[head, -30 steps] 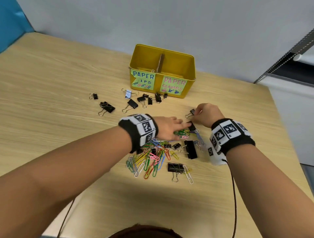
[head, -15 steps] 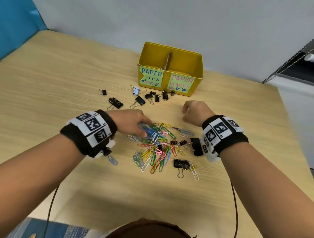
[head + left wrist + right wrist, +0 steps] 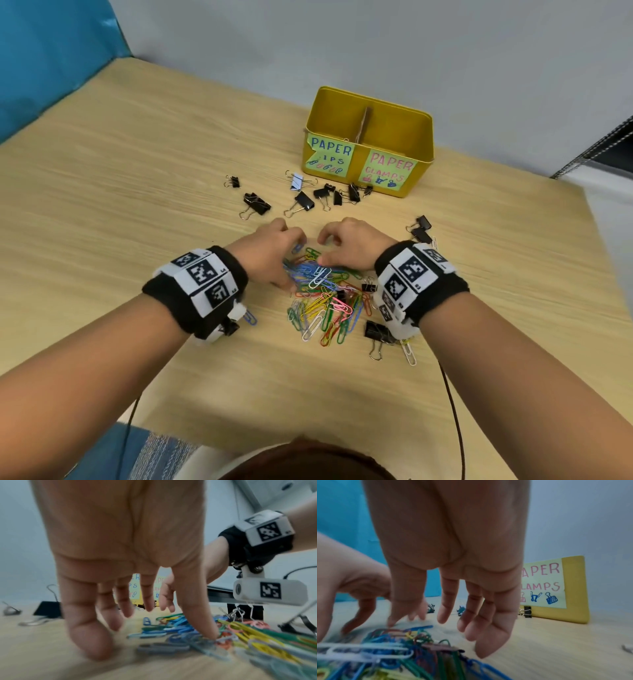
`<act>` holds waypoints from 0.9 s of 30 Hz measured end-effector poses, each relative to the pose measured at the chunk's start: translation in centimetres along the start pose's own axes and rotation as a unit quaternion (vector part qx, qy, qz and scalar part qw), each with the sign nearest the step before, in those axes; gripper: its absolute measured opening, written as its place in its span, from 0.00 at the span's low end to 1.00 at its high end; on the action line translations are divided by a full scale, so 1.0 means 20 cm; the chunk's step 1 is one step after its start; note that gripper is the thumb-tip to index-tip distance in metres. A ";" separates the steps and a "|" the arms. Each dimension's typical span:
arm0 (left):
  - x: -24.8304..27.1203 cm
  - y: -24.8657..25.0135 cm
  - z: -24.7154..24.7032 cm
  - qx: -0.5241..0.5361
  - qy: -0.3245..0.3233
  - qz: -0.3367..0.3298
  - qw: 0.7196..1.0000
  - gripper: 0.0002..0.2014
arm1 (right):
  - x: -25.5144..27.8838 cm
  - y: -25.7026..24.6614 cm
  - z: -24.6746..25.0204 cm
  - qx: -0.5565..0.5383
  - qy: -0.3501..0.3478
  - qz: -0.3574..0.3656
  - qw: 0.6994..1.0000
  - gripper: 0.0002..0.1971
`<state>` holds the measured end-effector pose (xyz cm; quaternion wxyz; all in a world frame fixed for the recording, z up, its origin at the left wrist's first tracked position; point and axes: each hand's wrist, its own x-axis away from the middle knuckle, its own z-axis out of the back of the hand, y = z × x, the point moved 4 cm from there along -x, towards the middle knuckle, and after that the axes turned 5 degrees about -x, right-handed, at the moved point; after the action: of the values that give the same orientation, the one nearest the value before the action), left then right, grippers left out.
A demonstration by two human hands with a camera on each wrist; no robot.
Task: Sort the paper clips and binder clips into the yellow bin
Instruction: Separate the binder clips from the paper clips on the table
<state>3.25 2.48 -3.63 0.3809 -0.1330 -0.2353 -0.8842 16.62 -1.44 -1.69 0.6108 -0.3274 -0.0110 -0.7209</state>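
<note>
The yellow bin (image 3: 356,178) stands at the back of the table, split by a divider, with labels reading "PAPER ..IPS" on the left and "PAPER CLAMPS" on the right. A pile of coloured paper clips (image 3: 325,298) lies in front of me. My left hand (image 3: 270,253) is at the pile's far left edge, fingers spread downward, thumb tip (image 3: 209,632) pressing on the paper clips (image 3: 171,628). My right hand (image 3: 342,246) hovers over the pile's far side. Its fingers (image 3: 447,608) hang relaxed and hold nothing. Black binder clips (image 3: 303,202) lie loose before the bin.
Two binder clips (image 3: 421,229) lie to the right of my right hand, another (image 3: 376,332) by my right wrist, and one (image 3: 255,204) further left. The bin's clamps label (image 3: 544,582) shows in the right wrist view. The table edge runs along the right.
My right hand, a closed fist half a second ago, now hangs loose over the pile. My left hand has slid to the pile's far left edge, so both hands are close together.
</note>
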 end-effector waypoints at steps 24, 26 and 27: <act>-0.10 -0.04 0.07 0.105 0.008 -0.010 0.994 0.12 | -0.01 0.06 -0.01 0.001 -0.022 0.013 1.000 0.24; -0.11 -0.09 0.08 0.151 -0.004 -0.002 0.989 0.11 | -0.02 0.11 0.01 -0.125 -0.044 -0.011 0.991 0.19; -0.11 -0.11 0.10 0.166 -0.004 0.000 0.986 0.10 | -0.02 0.14 0.03 -0.193 -0.047 -0.021 0.980 0.15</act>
<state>3.33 6.14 -3.60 0.3967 -0.0715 -0.3804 -0.8323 19.36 -1.48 -2.57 0.5194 -0.4720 0.0927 -0.7063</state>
